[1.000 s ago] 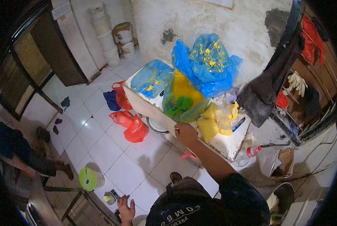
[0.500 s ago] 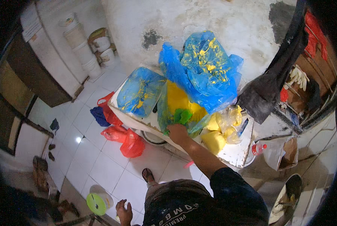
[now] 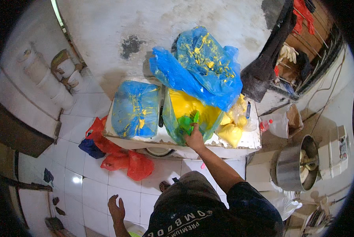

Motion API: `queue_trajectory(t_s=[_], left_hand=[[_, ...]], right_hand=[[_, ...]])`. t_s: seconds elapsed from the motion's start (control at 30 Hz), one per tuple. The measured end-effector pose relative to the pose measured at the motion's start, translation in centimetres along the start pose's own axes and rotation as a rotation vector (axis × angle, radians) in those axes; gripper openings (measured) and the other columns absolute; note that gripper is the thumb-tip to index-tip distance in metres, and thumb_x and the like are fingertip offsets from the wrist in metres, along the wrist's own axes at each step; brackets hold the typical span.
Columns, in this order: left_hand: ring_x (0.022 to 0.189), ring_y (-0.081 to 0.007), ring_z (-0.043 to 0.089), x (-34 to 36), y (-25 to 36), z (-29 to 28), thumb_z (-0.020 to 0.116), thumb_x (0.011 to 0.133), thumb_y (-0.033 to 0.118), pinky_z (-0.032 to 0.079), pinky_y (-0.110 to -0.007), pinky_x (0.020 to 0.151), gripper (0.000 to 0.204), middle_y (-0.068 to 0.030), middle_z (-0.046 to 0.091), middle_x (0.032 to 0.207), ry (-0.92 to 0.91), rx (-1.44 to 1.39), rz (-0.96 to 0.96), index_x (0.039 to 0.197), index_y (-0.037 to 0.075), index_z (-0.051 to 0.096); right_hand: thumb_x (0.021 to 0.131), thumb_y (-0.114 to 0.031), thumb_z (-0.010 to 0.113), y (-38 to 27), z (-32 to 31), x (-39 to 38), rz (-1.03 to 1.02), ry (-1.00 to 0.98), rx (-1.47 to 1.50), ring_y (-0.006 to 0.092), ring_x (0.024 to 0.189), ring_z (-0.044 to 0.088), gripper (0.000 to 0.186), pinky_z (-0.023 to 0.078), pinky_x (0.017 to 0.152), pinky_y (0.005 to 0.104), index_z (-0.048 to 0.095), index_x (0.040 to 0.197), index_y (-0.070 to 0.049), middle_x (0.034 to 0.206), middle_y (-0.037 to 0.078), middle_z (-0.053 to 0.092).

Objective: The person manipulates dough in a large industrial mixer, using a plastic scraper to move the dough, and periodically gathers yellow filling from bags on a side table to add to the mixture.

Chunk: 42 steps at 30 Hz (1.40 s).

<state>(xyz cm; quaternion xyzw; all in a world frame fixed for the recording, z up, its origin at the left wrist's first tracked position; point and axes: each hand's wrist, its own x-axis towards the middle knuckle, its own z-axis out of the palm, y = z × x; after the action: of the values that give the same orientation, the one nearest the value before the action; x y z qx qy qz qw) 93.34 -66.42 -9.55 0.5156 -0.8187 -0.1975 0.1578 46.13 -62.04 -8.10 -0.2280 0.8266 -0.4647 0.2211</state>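
My right hand (image 3: 195, 137) reaches over the white worktop (image 3: 149, 143), its fingers closed on what looks like a green plastic scoop (image 3: 185, 123). The scoop lies against a soft yellow mass (image 3: 186, 103) in an opened, see-through bag. Behind it is heaped a blue plastic bag (image 3: 208, 59), smeared with yellow. Left of the yellow mass, a knife (image 3: 161, 116) with a black handle rests beside a flat blue plastic packet (image 3: 135, 110) with yellow smears. My left hand (image 3: 117, 208) hangs low over the floor, empty, fingers apart.
A tied bag of yellow stuff (image 3: 230, 134) sits at the worktop's right. Red plastic bags (image 3: 129, 162) lie on the tiled floor at its front left. A bottle with a red cap (image 3: 265, 125) and a large metal mixing bowl (image 3: 293, 164) stand to the right.
The view has shifted, bringing the mixing bowl fully into sight. My right hand now has the green scoop more upright, with a bright green part above the fingers. My left hand stays empty.
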Motion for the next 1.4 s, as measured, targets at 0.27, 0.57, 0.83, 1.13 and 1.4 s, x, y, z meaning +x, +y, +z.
queue_trajectory(t_s=[0.27,0.57,0.83,1.13,1.4], left_hand=[[0.102,-0.0333,0.051,4.1,1.0,3.2,0.058,0.081,0.012,0.038,-0.042,0.09,0.025,-0.0181,0.056,0.104,-0.114,-0.132,0.093,0.103,0.001,0.056],[0.102,-0.0344,0.051,4.6,2.9,5.2,0.058,0.081,0.016,0.039,-0.043,0.09,0.025,-0.0187,0.057,0.102,-0.234,-0.194,0.099,0.101,0.001,0.057],[0.1,-0.035,0.052,6.2,4.0,4.3,0.058,0.081,0.016,0.04,-0.043,0.089,0.024,-0.0198,0.056,0.102,-0.211,-0.157,0.098,0.101,0.002,0.057],[0.098,-0.0353,0.052,5.1,2.5,4.9,0.059,0.08,0.018,0.041,-0.042,0.087,0.027,-0.0194,0.057,0.1,-0.264,-0.151,0.126,0.1,0.001,0.057],[0.098,-0.0341,0.053,4.8,2.0,4.3,0.06,0.08,0.015,0.041,-0.042,0.087,0.024,-0.0187,0.057,0.1,-0.165,-0.133,0.124,0.1,0.002,0.057]], right_hand=[[0.087,-0.029,0.049,-1.1,0.8,2.7,0.524,-0.081,0.588,0.0127,0.038,0.03,0.027,0.023,0.036,0.0292,0.043,0.097,-0.004,0.053,0.0,0.035],[0.09,-0.032,0.042,-2.2,-2.6,3.2,0.492,-0.144,0.66,0.012,0.038,0.028,0.027,0.021,0.038,0.0289,0.051,0.088,-0.007,0.05,-0.001,0.031],[0.093,-0.032,0.039,-4.1,0.0,7.9,0.368,-0.276,0.537,0.0116,0.037,0.028,0.03,0.021,0.037,0.0289,0.053,0.087,-0.006,0.049,-0.001,0.034],[0.094,-0.031,0.038,-6.6,-1.1,6.8,0.245,-0.197,0.715,0.011,0.036,0.029,0.032,0.02,0.035,0.0279,0.054,0.088,-0.004,0.046,-0.001,0.033],[0.094,-0.03,0.039,-7.2,-1.2,5.2,0.186,-0.125,0.84,0.0104,0.035,0.028,0.032,0.02,0.035,0.027,0.055,0.092,-0.003,0.047,-0.002,0.033]])
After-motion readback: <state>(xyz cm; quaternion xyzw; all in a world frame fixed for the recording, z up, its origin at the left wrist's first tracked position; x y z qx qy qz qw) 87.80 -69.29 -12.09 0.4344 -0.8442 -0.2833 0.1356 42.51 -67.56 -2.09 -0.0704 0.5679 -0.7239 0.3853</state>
